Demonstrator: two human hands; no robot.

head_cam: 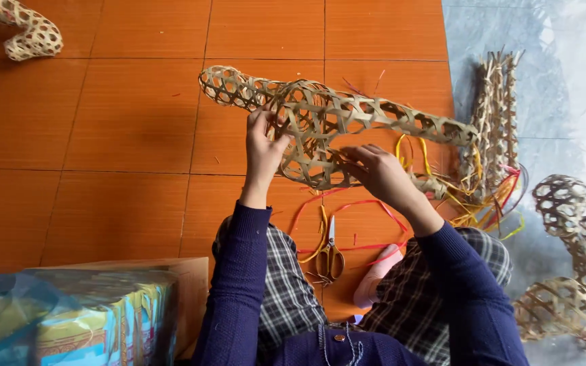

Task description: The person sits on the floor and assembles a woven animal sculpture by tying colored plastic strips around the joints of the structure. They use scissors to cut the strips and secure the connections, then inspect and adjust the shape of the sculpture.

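Both hands — left hand point(264, 146), right hand point(376, 173) — are gripping the lattice point(334, 125); it is looking light, springy, best held mid-body.

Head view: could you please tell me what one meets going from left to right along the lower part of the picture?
Plastic-wrapped bundle → cardboard box → scissors → pink slipper → woven bamboo pieces at the right edge.

Single head-worn view, steeply downward and close over lap, hands and orange tiled floor point(103, 135) (no second view).
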